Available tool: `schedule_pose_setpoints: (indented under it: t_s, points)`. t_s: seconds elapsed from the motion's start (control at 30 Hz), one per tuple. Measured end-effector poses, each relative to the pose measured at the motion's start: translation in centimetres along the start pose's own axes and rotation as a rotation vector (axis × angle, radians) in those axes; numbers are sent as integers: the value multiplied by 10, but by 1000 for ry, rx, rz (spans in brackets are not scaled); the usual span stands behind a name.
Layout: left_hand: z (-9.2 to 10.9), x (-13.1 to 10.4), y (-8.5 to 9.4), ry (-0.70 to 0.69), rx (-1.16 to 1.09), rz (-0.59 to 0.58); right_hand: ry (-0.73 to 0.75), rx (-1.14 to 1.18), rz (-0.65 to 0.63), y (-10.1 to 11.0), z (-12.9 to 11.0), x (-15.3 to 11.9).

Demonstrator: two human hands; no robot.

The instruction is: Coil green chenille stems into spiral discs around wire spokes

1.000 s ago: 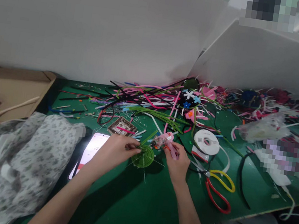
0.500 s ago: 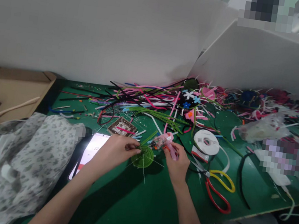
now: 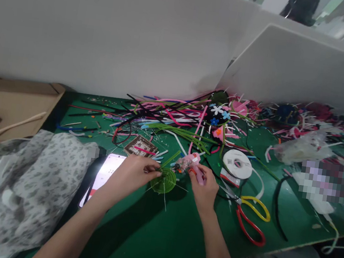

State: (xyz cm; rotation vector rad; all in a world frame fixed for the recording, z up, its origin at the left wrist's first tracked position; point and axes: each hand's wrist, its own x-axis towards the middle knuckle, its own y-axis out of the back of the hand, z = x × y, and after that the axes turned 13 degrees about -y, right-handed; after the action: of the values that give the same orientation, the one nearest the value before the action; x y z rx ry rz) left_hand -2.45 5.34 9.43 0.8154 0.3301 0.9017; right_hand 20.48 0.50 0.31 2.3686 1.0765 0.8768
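Between the fingertips of my left hand (image 3: 145, 172) is the upper left edge of a flat green spiral coil (image 3: 164, 182), seemingly wound from pipe cleaner. Thin pale wires or pins stick out of the coil on its lower and right sides. My right hand (image 3: 203, 189) is wrapped round the handle of a small pink hot glue gun (image 3: 190, 160). Its nozzle end points left, close to the coil's upper right edge; whether the tip touches is too small to tell. A short green strip (image 3: 171, 158) stretches up from the coil.
Scissors (image 3: 240, 200) with red and yellow handles and a white ribbon spool (image 3: 237, 164) lie on the right. A lit phone (image 3: 106, 173) and patterned cloth (image 3: 47, 175) are at left. Pipe cleaners (image 3: 167, 115) pile up behind, before a white partition (image 3: 124, 32).
The coil and the glue gun's nozzle have shifted very slightly left. Both hands keep the same hold and nearly the same place.
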Motion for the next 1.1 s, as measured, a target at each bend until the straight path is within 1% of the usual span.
schedule_pose_setpoints:
  t_s: [0.33, 0.5, 0.57, 0.63, 0.7, 0.77, 0.87, 0.93, 0.97, 1.1]
  points:
    - [-1, 0, 0, -2, 7, 8, 21, 14, 30, 0, 4, -1]
    - [1, -1, 3, -20, 20, 3, -37, -51, 64, -4, 10, 4]
    - [2, -2, 4, -35, 13, -4, -23, -82, 68, -3, 8, 6]
    - [3, -3, 4, -49, 3, -15, 37, -67, 66, 2, -1, 8]
    - [4, -4, 4, -66, -3, -29, 120, 6, 41, 12, -18, 10]
    - [4, -4, 4, -83, -5, -47, 240, 80, -66, 22, -38, 12]
    - [5, -5, 3, -97, -12, -53, 427, 87, -235, 33, -62, 18]
    - [5, -6, 4, -102, -10, -45, 495, 37, -306, 35, -68, 22]
    - [5, -6, 4, -104, -6, -39, 509, 9, -322, 36, -69, 24]
    - [5, -8, 8, -99, 4, -13, 523, -69, -308, 37, -66, 27]
